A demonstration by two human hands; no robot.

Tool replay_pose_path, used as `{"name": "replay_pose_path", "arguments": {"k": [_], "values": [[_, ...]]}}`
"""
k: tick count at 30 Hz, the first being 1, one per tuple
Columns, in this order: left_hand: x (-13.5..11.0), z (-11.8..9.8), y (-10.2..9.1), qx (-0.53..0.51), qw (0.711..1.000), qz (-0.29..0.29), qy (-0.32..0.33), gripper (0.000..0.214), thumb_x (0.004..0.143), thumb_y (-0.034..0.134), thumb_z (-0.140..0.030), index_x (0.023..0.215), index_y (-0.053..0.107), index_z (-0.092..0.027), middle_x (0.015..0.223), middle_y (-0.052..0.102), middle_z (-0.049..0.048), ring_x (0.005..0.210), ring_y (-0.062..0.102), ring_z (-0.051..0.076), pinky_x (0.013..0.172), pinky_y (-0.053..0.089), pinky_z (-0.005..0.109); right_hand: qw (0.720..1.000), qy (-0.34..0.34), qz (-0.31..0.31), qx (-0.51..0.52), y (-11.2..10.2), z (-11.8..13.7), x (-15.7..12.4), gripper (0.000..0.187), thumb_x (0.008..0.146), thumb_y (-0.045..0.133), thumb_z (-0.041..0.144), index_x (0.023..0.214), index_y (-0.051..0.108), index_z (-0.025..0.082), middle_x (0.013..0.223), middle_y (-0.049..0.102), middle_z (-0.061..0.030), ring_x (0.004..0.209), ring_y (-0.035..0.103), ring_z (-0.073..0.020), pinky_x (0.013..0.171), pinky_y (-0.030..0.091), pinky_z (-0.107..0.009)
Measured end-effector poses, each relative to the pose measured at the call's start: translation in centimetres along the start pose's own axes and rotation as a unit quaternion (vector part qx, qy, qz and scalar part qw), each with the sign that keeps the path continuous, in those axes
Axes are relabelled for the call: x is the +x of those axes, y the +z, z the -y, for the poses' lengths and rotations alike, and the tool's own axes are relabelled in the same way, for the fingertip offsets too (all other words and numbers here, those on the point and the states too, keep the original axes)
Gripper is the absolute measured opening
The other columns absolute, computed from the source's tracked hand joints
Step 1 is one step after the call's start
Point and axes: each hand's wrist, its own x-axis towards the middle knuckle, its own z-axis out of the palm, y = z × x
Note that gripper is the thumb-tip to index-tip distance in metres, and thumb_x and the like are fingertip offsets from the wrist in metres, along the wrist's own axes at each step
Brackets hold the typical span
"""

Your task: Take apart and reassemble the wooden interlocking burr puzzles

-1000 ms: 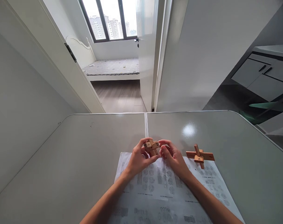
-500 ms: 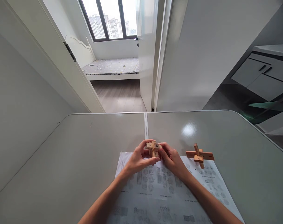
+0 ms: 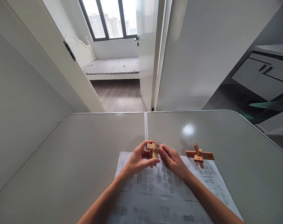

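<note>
A small wooden puzzle (image 3: 153, 148) of interlocked numbered blocks is pinched between both hands, just above the far edge of a printed paper sheet (image 3: 164, 189). My left hand (image 3: 138, 158) grips it from the left with thumb and fingers curled around it. My right hand (image 3: 171, 158) closes on it from the right. A second wooden puzzle (image 3: 199, 155), cross-shaped, lies on the sheet's far right corner, a short way right of my right hand.
The grey table (image 3: 85, 149) has a seam down its middle and a rounded far right corner. Beyond it, an open white door (image 3: 147, 53) leads to a bedroom with a window. Grey cabinets (image 3: 264, 77) stand at the right.
My hands closed tighter on the puzzle and pressed its pieces together. My right fingers, spread a second ago, now wrap the block. The cross-shaped puzzle has not moved.
</note>
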Motion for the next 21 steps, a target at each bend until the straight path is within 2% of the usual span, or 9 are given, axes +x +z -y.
{"name": "replay_pose_path", "arguments": {"k": [8, 12, 16, 21], "values": [[-0.1, 0.1, -0.1, 0.029, 0.999, -0.008, 0.013, 0.06, 0.082, 0.088, -0.036, 0.133, 0.06, -0.024, 0.084, 0.064, -0.0033, 0.065, 0.063, 0.011, 0.064, 0.059, 0.025, 1.0, 0.021, 0.002, 0.019, 0.0, 0.0, 0.0, 0.047, 0.109, 0.045, 0.062, 0.085, 0.055, 0.023, 0.069, 0.042, 0.0041, 0.06, 0.036, -0.0142, 0.054, 0.031, -0.027], [0.0, 0.2, 0.1, 0.06, 0.998, -0.018, 0.031, 0.063, 0.08, 0.09, -0.033, 0.135, 0.059, -0.025, 0.101, 0.069, 0.0021, 0.068, 0.065, 0.011, 0.066, 0.061, 0.026, 0.999, 0.028, -0.008, 0.04, 0.0, 0.3, 0.1, 0.055, 0.107, 0.042, 0.068, 0.074, 0.045, 0.023, 0.066, 0.038, 0.0041, 0.059, 0.032, -0.0139, 0.053, 0.028, -0.028], [0.0, 0.6, 0.4, 0.125, 0.988, -0.049, 0.08, 0.063, 0.076, 0.092, -0.03, 0.133, 0.064, -0.027, 0.126, 0.066, 0.0068, 0.075, 0.066, 0.011, 0.07, 0.062, 0.027, 0.997, 0.042, -0.012, 0.058, -0.1, 0.4, 0.2, 0.06, 0.103, 0.044, 0.072, 0.069, 0.041, 0.024, 0.062, 0.034, 0.0051, 0.055, 0.028, -0.0129, 0.052, 0.024, -0.028], [-0.2, 1.2, 0.8, 0.209, 0.966, -0.066, 0.139, 0.062, 0.078, 0.092, -0.036, 0.133, 0.066, -0.031, 0.131, 0.066, 0.0064, 0.073, 0.063, 0.01, 0.069, 0.062, 0.027, 0.993, 0.066, -0.008, 0.095, -0.4, 0.1, 0.2, 0.063, 0.098, 0.05, 0.076, 0.064, 0.035, 0.024, 0.058, 0.027, 0.0064, 0.053, 0.021, -0.0115, 0.05, 0.02, -0.028]]}}
